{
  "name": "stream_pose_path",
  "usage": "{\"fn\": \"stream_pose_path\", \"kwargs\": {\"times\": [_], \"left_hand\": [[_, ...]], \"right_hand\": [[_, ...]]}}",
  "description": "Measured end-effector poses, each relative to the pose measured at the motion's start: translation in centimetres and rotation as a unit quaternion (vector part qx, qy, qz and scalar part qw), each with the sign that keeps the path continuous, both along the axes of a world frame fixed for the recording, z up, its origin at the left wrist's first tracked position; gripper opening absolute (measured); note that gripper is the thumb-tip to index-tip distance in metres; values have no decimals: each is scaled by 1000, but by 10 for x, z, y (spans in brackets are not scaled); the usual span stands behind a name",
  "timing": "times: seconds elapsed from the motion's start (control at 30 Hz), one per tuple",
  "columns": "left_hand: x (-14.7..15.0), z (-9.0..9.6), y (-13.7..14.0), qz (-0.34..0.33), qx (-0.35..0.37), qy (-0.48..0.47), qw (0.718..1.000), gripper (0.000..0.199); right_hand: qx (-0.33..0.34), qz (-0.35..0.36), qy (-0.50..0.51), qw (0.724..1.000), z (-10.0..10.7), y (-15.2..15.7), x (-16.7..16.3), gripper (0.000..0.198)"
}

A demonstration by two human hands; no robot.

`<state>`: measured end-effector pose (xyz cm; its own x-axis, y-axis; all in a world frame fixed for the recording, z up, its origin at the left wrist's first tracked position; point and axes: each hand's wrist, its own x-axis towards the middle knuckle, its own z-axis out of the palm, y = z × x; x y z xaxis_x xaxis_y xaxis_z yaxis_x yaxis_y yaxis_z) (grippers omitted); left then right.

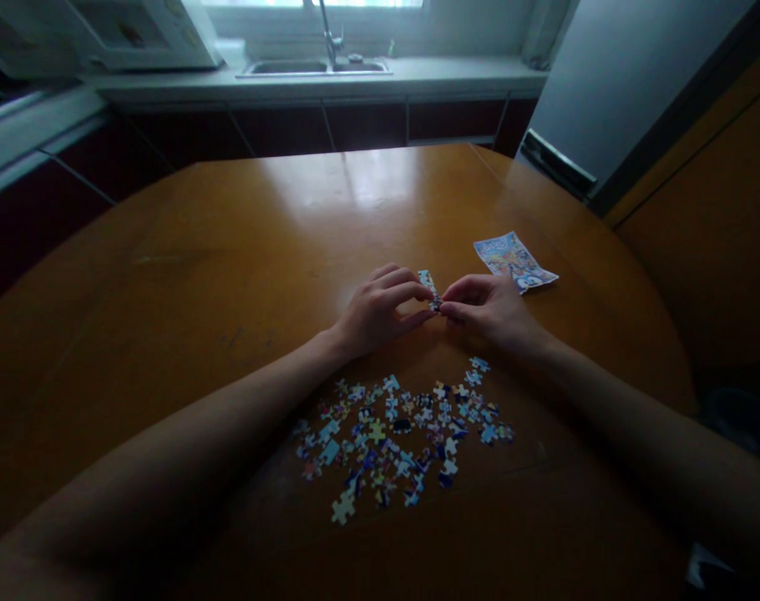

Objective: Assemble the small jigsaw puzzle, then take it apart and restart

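Note:
A narrow strip of joined jigsaw pieces (425, 279) lies on the wooden table between my two hands. My left hand (380, 307) curves in from the left, with thumb and fingertips closed on the strip's near end. From the right, my right hand (493, 310) pinches a small jigsaw piece (438, 306) against that same end. The fingertips partly cover both, so I cannot tell whether the piece is locked in. Closer to me, many loose jigsaw pieces (377, 431) lie scattered, several face up in blue, yellow and purple.
A colourful picture sheet (516, 259) with creased edges lies just beyond my right hand. The round-cornered table (230, 250) spreads around everything. Behind it are a counter with a sink (292, 68), a white microwave (135, 33) and a grey fridge (630, 75).

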<state>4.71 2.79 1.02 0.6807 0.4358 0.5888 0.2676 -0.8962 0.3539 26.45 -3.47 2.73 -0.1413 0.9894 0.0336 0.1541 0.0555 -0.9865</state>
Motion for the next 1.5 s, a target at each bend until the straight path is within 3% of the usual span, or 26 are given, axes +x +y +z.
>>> {"fn": "stream_pose_path", "kwargs": {"times": [0.17,0.37,0.53,0.7,0.9,1.03,1.5], "left_hand": [[0,2,-2,-10,-8,-13,1000,10],[-1,-1,-1,-15,-8,-26,1000,7],[-1,0,-1,-9,-23,-20,1000,9],[0,3,-3,-19,-36,-14,999,9],[1,-5,1,14,-45,14,999,15],[-1,-9,3,0,-54,47,997,24],[0,-9,3,-43,-50,64,996,27]], "right_hand": [[14,11,-6,1000,-2,-1,0,34],[174,35,-101,979,-3,-2,13,16],[231,80,-169,955,-1,-4,11,5],[235,97,-192,948,-1,0,16,5],[209,87,-238,945,-4,7,29,9],[224,113,-258,933,-10,8,27,11],[289,138,-299,899,-20,11,27,21]]}}
